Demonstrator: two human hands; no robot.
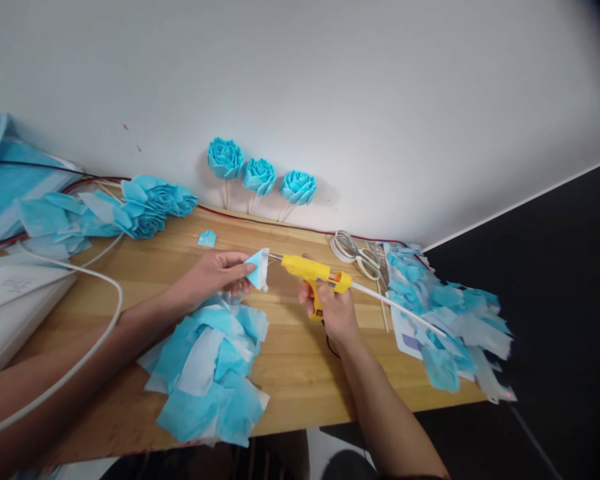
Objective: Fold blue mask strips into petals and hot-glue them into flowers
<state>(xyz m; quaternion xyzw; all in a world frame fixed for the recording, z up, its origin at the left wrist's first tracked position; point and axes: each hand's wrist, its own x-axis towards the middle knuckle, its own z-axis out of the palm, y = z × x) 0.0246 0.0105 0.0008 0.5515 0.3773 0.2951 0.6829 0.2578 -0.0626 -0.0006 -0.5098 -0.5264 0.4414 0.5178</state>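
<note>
My left hand (227, 270) pinches a folded blue-and-white paper petal (259, 268) between thumb and fingers, above the wooden table. In my right hand (333, 307) is a yellow hot glue gun (307, 269), gripped by its handle. Its metal nozzle points left and sits at the petal's white edge; whether it touches I cannot tell. A long white glue stick (395, 307) sticks out from the gun's back. Below my left wrist lies a loose pile of blue and white paper pieces (215, 373). One small folded blue piece (207, 238) rests behind my left hand.
Three blue paper flowers on sticks (259, 177) lean against the wall. More blue flowers (155, 203) lie at left, near a white cable (115, 293) and a white box (15, 313). Scissors (367, 261), a tape roll (341, 247) and a second paper pile (445, 320) are at right.
</note>
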